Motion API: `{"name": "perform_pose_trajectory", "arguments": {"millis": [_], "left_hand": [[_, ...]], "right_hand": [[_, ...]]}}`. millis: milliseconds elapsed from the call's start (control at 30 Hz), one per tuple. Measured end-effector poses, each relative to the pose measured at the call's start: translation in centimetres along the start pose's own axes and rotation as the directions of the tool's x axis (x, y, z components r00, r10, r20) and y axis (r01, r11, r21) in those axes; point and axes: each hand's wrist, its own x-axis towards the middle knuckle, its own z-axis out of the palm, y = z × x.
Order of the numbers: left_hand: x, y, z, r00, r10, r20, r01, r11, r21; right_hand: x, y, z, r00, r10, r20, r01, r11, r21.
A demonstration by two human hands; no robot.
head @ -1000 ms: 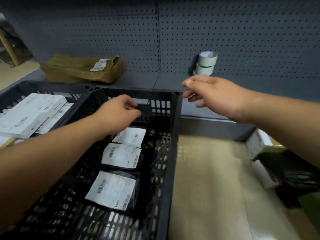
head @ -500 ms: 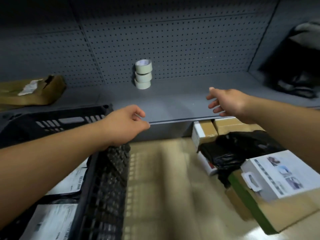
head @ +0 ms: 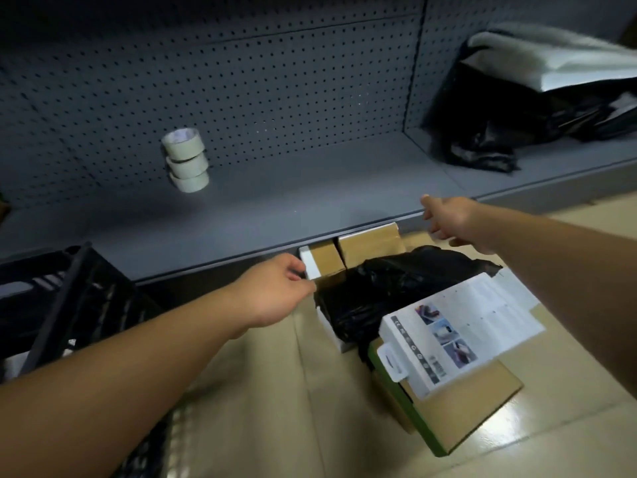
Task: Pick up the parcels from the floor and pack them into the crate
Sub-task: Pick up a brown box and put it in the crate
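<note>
the parcels [head: 406,298] lay heaped on the floor under the shelf [head: 310,208]: a black bag, brown cartons [head: 368,244], and a white printed box [head: 462,332] atop a flat carton. the crate [head: 69,298] stood at the left. both hands reached out with nothing in them, the left hand [head: 275,294] loosely curled just beside the small carton, the right hand [head: 451,222] relaxed above the pile. this looked like the reach for a parcel; next would come a grip and a carry left. tape rolls [head: 186,163] and dark bags [head: 499,132] sat on the shelf, whose lip overhung the cartons.
</note>
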Motion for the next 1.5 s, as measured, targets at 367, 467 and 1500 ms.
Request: {"name": "perform_pose_trajectory", "arguments": {"millis": [367, 467, 1500], "left_hand": [[6.1, 3.7, 5.2, 0.991, -0.137, -0.007, 0.136, 0.987, -0.088], [7.5, 4.8, 6.2, 0.984, -0.174, -0.041, 0.166, 0.975, -0.147], [8.6, 8.8, 7.6, 0.962, -0.272, 0.014, 0.189, 0.632, -0.752]], "right_hand": [[3.4, 1.5, 1.2, 0.994, 0.048, 0.100, -0.052, 0.998, 0.037], [4.7, 1.3, 2.0, 0.990, 0.033, 0.140, -0.045, 0.996, 0.079], [1.4, -2.5, -1.0, 0.970, 0.052, 0.238, -0.123, 0.948, 0.294]]}}
